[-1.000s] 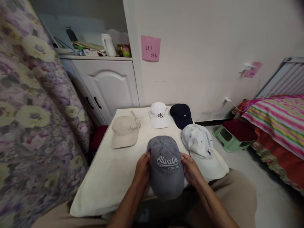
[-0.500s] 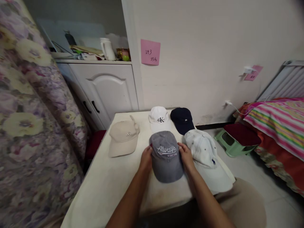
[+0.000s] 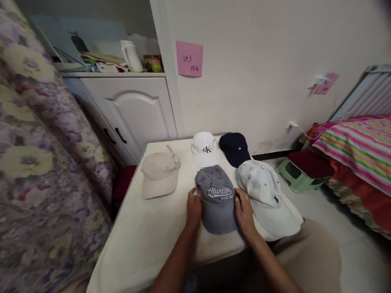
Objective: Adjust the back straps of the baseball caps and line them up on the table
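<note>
A grey baseball cap [image 3: 217, 201] with white "Always" lettering is between my two hands, its brim toward me. My left hand [image 3: 193, 208] grips its left edge, and my right hand [image 3: 243, 208] has hold of the right edge. Behind it sit a white CK cap [image 3: 205, 150] and a navy cap [image 3: 234, 149]. Close to my right hand lies a pale denim cap [image 3: 262, 191] with a small dark logo. A beige cap [image 3: 160, 174] with its strap sticking up rests on the left. Whether the grey cap touches the tabletop is hard to see.
The caps are on a cream table [image 3: 146, 240]. A wall with a pink note [image 3: 189, 59] and a white cabinet [image 3: 140, 106] stand behind. Floral curtain [image 3: 45, 171] hangs at left; a green stool [image 3: 301, 173] and a bed [image 3: 357, 142] are at right.
The grey cap has shifted slightly right in view and looks lower against the table, with both hands still at its sides. The other caps keep their places.
</note>
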Demonstrator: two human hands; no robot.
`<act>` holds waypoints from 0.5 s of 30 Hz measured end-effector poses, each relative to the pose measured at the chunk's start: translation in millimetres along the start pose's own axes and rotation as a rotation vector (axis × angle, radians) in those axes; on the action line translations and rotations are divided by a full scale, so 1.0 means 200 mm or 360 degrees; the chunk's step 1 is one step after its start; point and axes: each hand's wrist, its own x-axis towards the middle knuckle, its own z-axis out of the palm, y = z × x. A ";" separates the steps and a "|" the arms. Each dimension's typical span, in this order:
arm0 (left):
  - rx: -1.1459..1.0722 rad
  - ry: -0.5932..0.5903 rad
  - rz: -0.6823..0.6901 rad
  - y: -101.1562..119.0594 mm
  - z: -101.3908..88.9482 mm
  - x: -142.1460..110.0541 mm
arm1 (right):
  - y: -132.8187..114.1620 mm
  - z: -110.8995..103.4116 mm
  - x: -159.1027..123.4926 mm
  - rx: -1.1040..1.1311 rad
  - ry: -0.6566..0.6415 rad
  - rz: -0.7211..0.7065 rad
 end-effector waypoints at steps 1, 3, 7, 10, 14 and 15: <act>-0.0018 -0.0002 -0.0002 -0.01 0.01 -0.01 | -0.02 -0.02 -0.03 -0.0022 -0.0016 -0.0030; -0.0070 -0.0025 -0.0013 -0.02 0.01 -0.02 | -0.05 -0.06 -0.10 -0.0095 -0.0068 -0.0098; -0.0239 -0.0185 -0.0079 0.00 0.00 -0.03 | -0.09 -0.10 -0.19 -0.0224 -0.0132 -0.0232; -0.0405 -0.0394 -0.0172 0.05 -0.01 0.01 | -0.08 -0.10 -0.21 -0.0266 -0.0114 -0.0314; -0.0577 -0.0636 -0.0330 0.12 -0.03 0.12 | -0.07 -0.09 -0.21 -0.0293 -0.0079 -0.0366; -0.0611 -0.0677 -0.0361 0.13 -0.03 0.14 | -0.07 -0.09 -0.21 -0.0296 -0.0075 -0.0369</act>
